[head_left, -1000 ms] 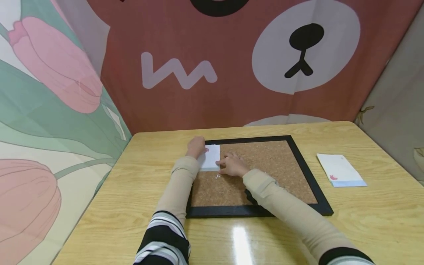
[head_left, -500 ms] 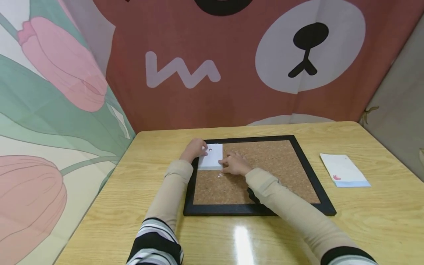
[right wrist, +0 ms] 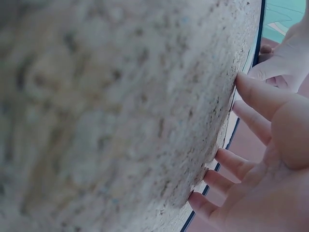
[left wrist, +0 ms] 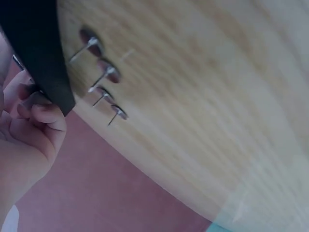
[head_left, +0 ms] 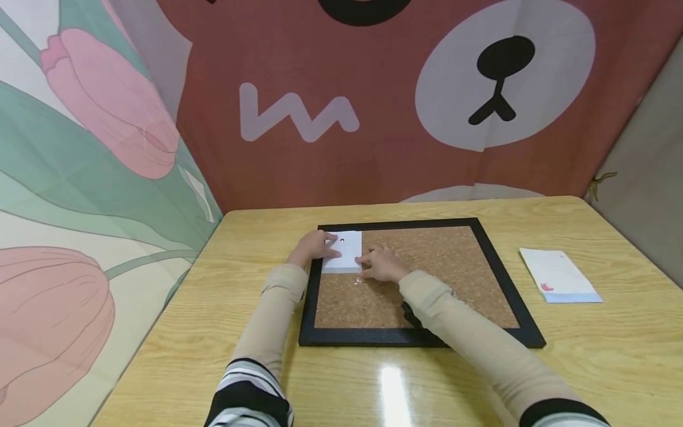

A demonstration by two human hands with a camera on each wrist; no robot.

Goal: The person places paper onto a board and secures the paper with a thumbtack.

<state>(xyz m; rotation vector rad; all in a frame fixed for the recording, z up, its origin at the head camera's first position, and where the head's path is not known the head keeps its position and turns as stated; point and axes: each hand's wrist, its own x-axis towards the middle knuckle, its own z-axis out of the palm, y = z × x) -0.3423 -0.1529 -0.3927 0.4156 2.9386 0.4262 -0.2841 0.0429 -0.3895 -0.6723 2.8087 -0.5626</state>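
A white note sheet lies on the upper left of a black-framed corkboard. A small dark round dot, perhaps a tack head, shows near the sheet's top. My left hand reaches over the frame's left side, its thumb and fingers touching the sheet's left edge. In the left wrist view its fingers bend beside the black frame; whether they hold anything is unclear. My right hand rests on the cork, thumb and fingertips at the sheet's right edge. The right wrist view shows those fingers spread.
Several thumbtacks lie on the wooden table beside the frame, points upward. A white notepad with a blue lower edge lies right of the board. Tiny shiny bits sit on the cork below the sheet. A printed curtain hangs behind.
My left hand has shifted from the sheet's upper left corner down along its left edge, uncovering the dark dot. My right hand stays at the sheet's right edge. The view has turned slightly left.
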